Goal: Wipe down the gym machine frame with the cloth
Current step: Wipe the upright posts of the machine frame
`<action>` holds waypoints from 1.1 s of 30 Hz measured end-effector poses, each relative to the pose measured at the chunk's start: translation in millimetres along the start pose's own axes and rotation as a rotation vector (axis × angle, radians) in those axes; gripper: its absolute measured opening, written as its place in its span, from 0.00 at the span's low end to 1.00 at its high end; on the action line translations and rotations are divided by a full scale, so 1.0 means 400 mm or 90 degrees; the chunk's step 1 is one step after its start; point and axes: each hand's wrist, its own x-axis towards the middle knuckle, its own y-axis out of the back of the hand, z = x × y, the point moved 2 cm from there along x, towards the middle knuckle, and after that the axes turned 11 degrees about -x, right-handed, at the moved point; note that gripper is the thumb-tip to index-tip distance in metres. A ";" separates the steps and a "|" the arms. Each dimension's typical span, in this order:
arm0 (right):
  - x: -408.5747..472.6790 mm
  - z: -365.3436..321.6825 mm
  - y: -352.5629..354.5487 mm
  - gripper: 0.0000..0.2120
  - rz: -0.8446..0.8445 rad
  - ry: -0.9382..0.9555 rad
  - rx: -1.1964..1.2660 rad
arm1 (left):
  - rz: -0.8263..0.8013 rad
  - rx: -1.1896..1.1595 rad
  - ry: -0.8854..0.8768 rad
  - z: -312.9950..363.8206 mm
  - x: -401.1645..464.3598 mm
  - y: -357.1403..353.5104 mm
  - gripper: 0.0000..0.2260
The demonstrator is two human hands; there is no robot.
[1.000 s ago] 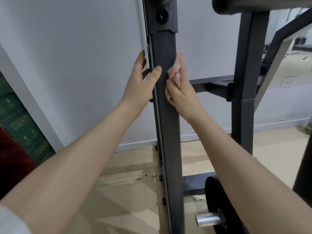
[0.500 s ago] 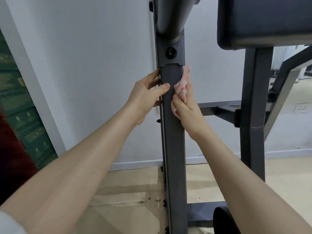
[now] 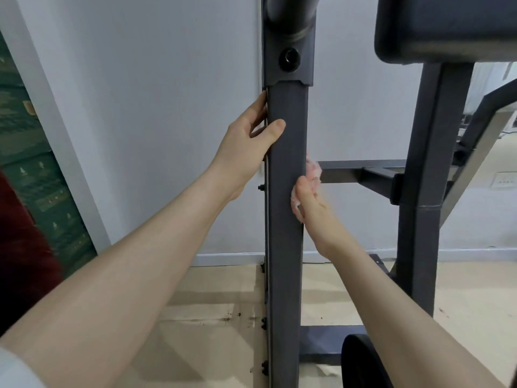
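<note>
Against the white wall [image 3: 140, 107], the right hand [image 3: 310, 203], its grip clutching the cloth [image 3: 313, 170], has slid down the frame post [image 3: 285, 219].

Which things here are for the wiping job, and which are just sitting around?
For the job:
- cloth
- upright post of the frame
- right hand pressing the cloth
- left hand gripping the post

Just there:
- black pad
- weight plate
- green boxes
</note>
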 end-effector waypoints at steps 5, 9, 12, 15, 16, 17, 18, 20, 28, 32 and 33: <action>0.081 -0.066 0.014 0.25 0.030 0.060 0.074 | 0.008 -0.007 -0.025 -0.011 0.008 0.012 0.24; 0.003 -0.020 -0.004 0.24 0.049 0.031 -0.049 | -0.030 0.051 -0.037 -0.033 -0.007 0.016 0.27; 0.015 -0.018 0.006 0.19 0.030 0.023 -0.047 | -0.042 0.062 -0.062 -0.054 -0.010 0.024 0.28; 0.091 -0.078 0.029 0.21 0.067 0.051 -0.047 | -0.060 0.043 -0.076 -0.056 -0.001 0.025 0.28; 0.104 -0.089 0.030 0.21 0.082 0.053 -0.048 | -0.068 0.041 -0.074 -0.056 0.002 0.023 0.28; 0.103 -0.089 0.026 0.21 0.091 0.048 -0.053 | -0.070 0.043 -0.070 -0.059 0.002 0.023 0.29; 0.087 -0.074 0.020 0.22 0.093 0.040 -0.061 | -0.067 0.046 -0.065 -0.063 0.000 0.026 0.29; 0.009 -0.016 -0.005 0.24 0.077 0.006 -0.081 | -0.079 0.046 -0.055 -0.061 -0.005 0.029 0.30; -0.128 -0.017 -0.067 0.19 0.152 -0.135 -0.097 | -0.019 -0.009 0.102 -0.146 -0.144 0.057 0.38; -0.160 0.039 -0.100 0.16 0.174 -0.095 -0.087 | -0.079 -0.065 0.253 -0.331 -0.322 0.069 0.41; -0.208 0.082 -0.116 0.15 0.157 -0.132 -0.073 | -0.098 -0.065 0.278 -0.374 -0.356 0.072 0.40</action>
